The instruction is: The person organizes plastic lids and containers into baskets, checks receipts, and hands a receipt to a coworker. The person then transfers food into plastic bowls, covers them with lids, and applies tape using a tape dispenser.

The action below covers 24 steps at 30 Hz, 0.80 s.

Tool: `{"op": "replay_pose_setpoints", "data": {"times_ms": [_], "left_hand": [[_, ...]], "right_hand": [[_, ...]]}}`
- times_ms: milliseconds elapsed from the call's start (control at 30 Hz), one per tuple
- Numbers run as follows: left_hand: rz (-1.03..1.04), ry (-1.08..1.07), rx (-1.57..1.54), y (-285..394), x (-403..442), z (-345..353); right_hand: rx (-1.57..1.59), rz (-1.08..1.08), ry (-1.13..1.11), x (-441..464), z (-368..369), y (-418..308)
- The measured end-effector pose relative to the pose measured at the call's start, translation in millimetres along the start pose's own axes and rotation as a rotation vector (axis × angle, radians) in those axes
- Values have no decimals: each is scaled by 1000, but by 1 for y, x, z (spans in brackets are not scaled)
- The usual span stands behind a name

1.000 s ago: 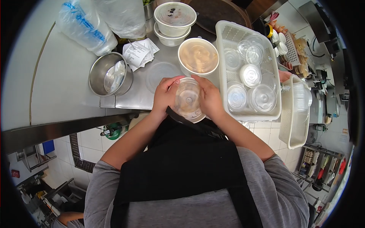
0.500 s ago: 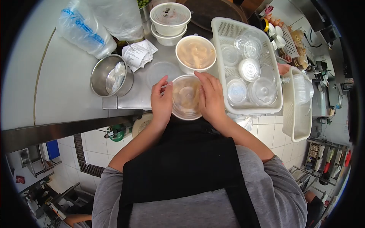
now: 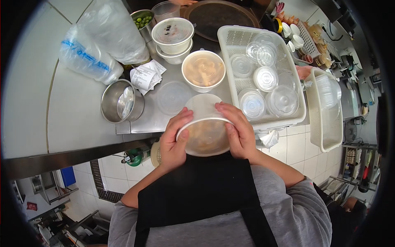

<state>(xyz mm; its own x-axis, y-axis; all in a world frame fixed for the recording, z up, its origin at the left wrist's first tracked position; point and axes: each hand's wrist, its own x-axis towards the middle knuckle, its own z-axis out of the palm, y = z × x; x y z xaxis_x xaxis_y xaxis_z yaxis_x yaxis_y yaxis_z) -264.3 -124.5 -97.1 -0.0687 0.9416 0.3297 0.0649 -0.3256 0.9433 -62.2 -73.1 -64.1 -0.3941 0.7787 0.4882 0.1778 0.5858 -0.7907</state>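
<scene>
My left hand [image 3: 174, 140] and my right hand [image 3: 242, 133] grip a white round takeaway bowl [image 3: 203, 108] from its two sides. It is tipped so that its clear lid [image 3: 207, 138] faces me, and brownish food shows dimly through the lid. My fingers wrap round the bowl's wall, with the thumbs near its rim. Just beyond it, a second lidded bowl [image 3: 203, 71] with light brown contents stands upright on the counter. To the left of that bowl lies a flat translucent lid [image 3: 173, 98].
Two stacked white bowls [image 3: 173, 32] stand farther back. At right, a white basket [image 3: 225, 39] holds several clear lids. Left are a metal pot [image 3: 108, 105], paper slips [image 3: 144, 77] and plastic bags [image 3: 115, 31]. Another person's hand [image 3: 184, 2] shows at the top edge.
Both hands have closed on the bowl, lifted it off the counter edge toward me and tilted it. Before, they hovered beside it with fingers loosely curved. The view has shifted slightly.
</scene>
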Motion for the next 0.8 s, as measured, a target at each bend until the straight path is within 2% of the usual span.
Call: {"op": "replay_pose_setpoints", "data": {"times_ms": [67, 167, 267, 300, 333, 367, 433, 467, 533, 600, 667, 733, 800], "left_hand": [[26, 0, -41, 2, 0, 5], [-21, -1, -33, 3, 0, 10], [3, -30, -11, 7, 13, 17], [-195, 123, -245, 13, 19, 21], [-397, 271, -479, 22, 28, 26], [-416, 250, -654, 33, 44, 24], [-427, 278, -696, 46, 75, 24], [-453, 321, -735, 49, 90, 23], [-443, 306, -772, 40, 115, 21], [-477, 385, -803, 29, 137, 23], [-479, 408, -806, 12, 153, 26], [-498, 448, -770, -8, 166, 28], [-500, 451, -740, -21, 168, 33]], "right_hand": [[-2, 7, -11, 1, -7, -2], [-44, -139, -115, -4, -17, 8], [62, -127, -45, -5, -27, 7], [9, -67, -50, -6, -41, -3], [-51, -38, 52, -6, -53, -5], [-109, -11, 154, -8, -65, -6], [125, 334, 410, -52, -90, 28], [207, 439, 544, -68, -100, 33], [168, 678, 604, -108, -120, 42], [556, 1007, 791, -134, -125, 53], [892, 1248, 896, -125, -129, 58], [1125, 1176, 798, -117, -127, 75], [1137, 1140, 818, -105, -121, 80]]}}
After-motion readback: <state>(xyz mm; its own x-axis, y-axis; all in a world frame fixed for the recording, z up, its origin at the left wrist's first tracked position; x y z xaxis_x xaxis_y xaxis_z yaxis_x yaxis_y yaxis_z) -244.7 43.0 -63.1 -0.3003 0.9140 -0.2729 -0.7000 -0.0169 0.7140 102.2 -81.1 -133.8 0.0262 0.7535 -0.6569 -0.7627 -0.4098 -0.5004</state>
